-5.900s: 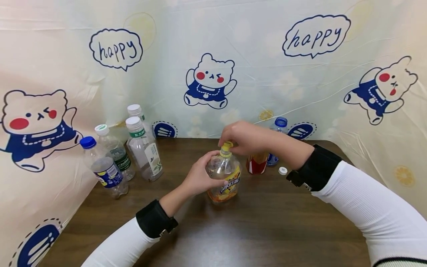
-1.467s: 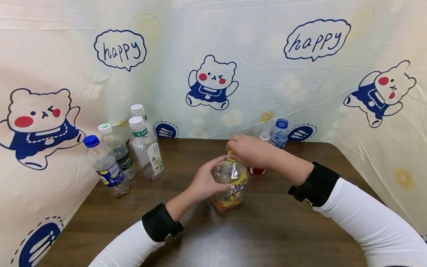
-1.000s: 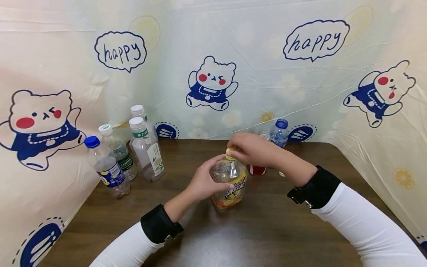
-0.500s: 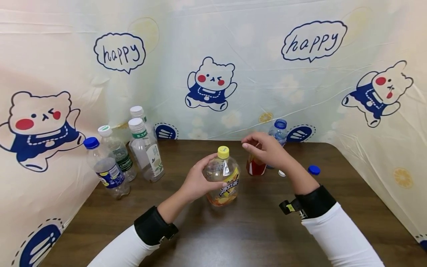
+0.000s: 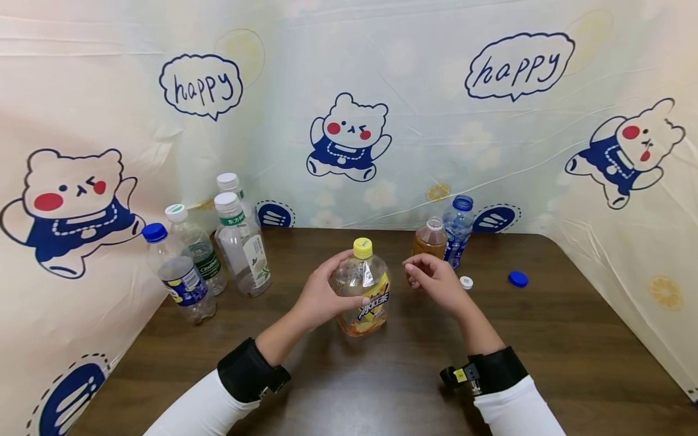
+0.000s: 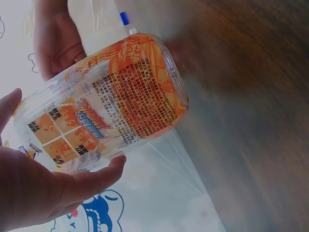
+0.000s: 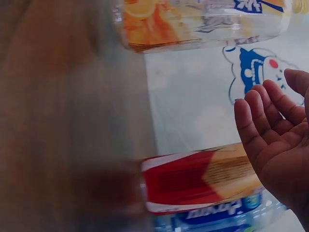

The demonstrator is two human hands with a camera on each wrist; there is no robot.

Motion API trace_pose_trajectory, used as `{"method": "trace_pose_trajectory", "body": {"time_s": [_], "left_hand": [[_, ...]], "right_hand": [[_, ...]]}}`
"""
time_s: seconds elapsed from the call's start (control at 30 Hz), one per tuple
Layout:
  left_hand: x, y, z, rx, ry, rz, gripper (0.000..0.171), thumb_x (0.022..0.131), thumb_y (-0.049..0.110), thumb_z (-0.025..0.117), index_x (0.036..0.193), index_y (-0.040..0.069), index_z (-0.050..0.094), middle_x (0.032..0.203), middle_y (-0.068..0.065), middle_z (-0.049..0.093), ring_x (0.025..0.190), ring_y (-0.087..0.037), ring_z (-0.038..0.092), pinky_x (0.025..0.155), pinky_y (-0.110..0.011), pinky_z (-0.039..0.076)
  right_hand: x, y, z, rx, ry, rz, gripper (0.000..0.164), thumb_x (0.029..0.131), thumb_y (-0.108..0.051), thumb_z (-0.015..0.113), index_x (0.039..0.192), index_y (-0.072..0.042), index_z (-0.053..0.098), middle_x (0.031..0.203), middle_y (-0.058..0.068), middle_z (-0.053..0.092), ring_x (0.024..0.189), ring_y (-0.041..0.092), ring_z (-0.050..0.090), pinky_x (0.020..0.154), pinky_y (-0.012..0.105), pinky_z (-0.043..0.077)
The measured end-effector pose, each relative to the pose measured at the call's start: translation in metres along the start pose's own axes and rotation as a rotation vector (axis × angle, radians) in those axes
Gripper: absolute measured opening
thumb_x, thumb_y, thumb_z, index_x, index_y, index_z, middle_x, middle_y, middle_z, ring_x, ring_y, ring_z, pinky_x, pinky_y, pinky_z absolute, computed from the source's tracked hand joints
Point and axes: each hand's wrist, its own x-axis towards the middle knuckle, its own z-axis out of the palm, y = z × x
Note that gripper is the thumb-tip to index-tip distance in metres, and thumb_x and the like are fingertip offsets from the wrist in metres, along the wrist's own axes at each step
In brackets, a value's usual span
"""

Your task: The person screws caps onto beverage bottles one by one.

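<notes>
My left arm reaches in from the lower left, the forearm slanting up and away from me, and my left hand is wrapped round the yellow-capped bottle. My thumb lies across the front, its tip on the label, while my index finger goes up round the shoulder just below the yellow cap; the left wrist view shows finger and thumb on opposite sides of the clear plastic.

My right arm comes up from the lower right, and my right hand hangs to the right of that bottle, near it but apart. Its fingers are loose and half bent, pointing toward the bottle; the right wrist view shows the palm turned in and the thumb away from the fingers.

The yellow-capped bottle stands upright on the table, between my two hands and within the left one's grasp. Just behind my right hand is the red-and-gold-labelled bottle; whether I touch it I cannot tell. The blue bottle stands close beside that one. A white cap lies just past my right wrist, and a blue cap farther right.
</notes>
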Motion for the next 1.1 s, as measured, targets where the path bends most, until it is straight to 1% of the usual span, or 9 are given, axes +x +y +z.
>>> {"method": "trace_pose_trajectory", "body": {"time_s": [0.17, 0.23, 0.33, 0.5, 0.7, 0.8, 0.87, 1.0, 1.1], "left_hand": [[-0.004, -0.002, -0.002, -0.01, 0.005, -0.003, 0.086, 0.068, 0.019, 0.091, 0.143, 0.021, 0.048, 0.132, -0.004, 0.055, 0.117, -0.028, 0.055, 0.091, -0.051, 0.05], [-0.006, -0.002, -0.003, -0.019, 0.008, 0.0, 0.086, 0.068, 0.019, 0.091, 0.143, 0.021, 0.048, 0.132, -0.004, 0.055, 0.117, -0.027, 0.055, 0.091, -0.051, 0.05], [-0.006, -0.003, -0.006, -0.035, 0.014, 0.004, 0.086, 0.069, 0.019, 0.091, 0.143, 0.021, 0.047, 0.132, -0.005, 0.056, 0.117, -0.027, 0.054, 0.09, -0.051, 0.05], [0.001, -0.008, -0.016, -0.021, 0.047, -0.007, 0.088, 0.068, 0.021, 0.091, 0.144, 0.022, 0.046, 0.133, -0.006, 0.055, 0.118, -0.028, 0.054, 0.09, -0.051, 0.05], [0.022, -0.016, -0.04, 0.046, 0.13, -0.053, 0.092, 0.067, 0.025, 0.092, 0.145, 0.023, 0.044, 0.137, -0.007, 0.052, 0.122, -0.029, 0.051, 0.095, -0.053, 0.047], [0.036, -0.018, -0.052, 0.081, 0.16, -0.088, 0.093, 0.069, 0.028, 0.09, 0.148, 0.024, 0.04, 0.142, -0.009, 0.047, 0.126, -0.031, 0.047, 0.096, -0.055, 0.045], [0.046, -0.02, -0.059, 0.108, 0.192, -0.105, 0.094, 0.071, 0.029, 0.089, 0.149, 0.024, 0.038, 0.145, -0.01, 0.044, 0.128, -0.033, 0.045, 0.097, -0.056, 0.044], [0.066, -0.025, -0.069, 0.173, 0.293, -0.123, 0.093, 0.073, 0.029, 0.087, 0.15, 0.022, 0.036, 0.148, -0.011, 0.042, 0.131, -0.033, 0.042, 0.1, -0.056, 0.041], [0.082, -0.03, -0.073, 0.21, 0.378, -0.135, 0.092, 0.074, 0.027, 0.087, 0.15, 0.019, 0.036, 0.147, -0.011, 0.042, 0.131, -0.033, 0.042, 0.102, -0.055, 0.04]], "right_hand": [[-0.006, 0.016, 0.004, 0.019, 0.022, 0.035, 0.031, 0.099, -0.025, 0.059, 0.112, 0.004, 0.062, 0.096, 0.025, 0.061, 0.08, 0.031, 0.063, 0.075, 0.045, 0.056], [-0.008, 0.021, 0.005, 0.028, 0.029, 0.049, 0.032, 0.099, -0.025, 0.06, 0.112, 0.004, 0.062, 0.097, 0.025, 0.061, 0.079, 0.029, 0.063, 0.076, 0.047, 0.056], [-0.011, 0.026, 0.005, 0.034, 0.025, 0.071, 0.034, 0.098, -0.025, 0.061, 0.113, 0.005, 0.061, 0.1, 0.026, 0.061, 0.079, 0.027, 0.063, 0.076, 0.046, 0.056], [-0.015, 0.035, 0.006, 0.036, 0.006, 0.082, 0.032, 0.097, -0.022, 0.062, 0.114, 0.005, 0.061, 0.1, 0.024, 0.062, 0.079, 0.026, 0.063, 0.074, 0.037, 0.056], [-0.014, 0.041, 0.006, 0.05, 0.005, 0.086, 0.026, 0.095, -0.019, 0.065, 0.111, 0.002, 0.062, 0.092, 0.015, 0.063, 0.078, 0.027, 0.062, 0.071, 0.032, 0.057], [-0.015, 0.044, 0.006, 0.04, -0.004, 0.107, 0.027, 0.095, -0.019, 0.065, 0.112, 0.003, 0.062, 0.093, 0.015, 0.063, 0.078, 0.027, 0.063, 0.072, 0.032, 0.057], [-0.016, 0.046, 0.006, 0.035, -0.011, 0.126, 0.028, 0.095, -0.018, 0.065, 0.112, 0.004, 0.062, 0.093, 0.016, 0.064, 0.079, 0.027, 0.063, 0.072, 0.033, 0.057], [-0.018, 0.049, 0.007, 0.027, -0.036, 0.135, 0.031, 0.095, -0.018, 0.065, 0.114, 0.006, 0.061, 0.093, 0.016, 0.064, 0.079, 0.027, 0.063, 0.073, 0.036, 0.057], [-0.02, 0.049, 0.007, 0.016, -0.044, 0.128, 0.032, 0.095, -0.017, 0.065, 0.114, 0.007, 0.06, 0.092, 0.013, 0.064, 0.079, 0.028, 0.063, 0.074, 0.037, 0.057]]}}
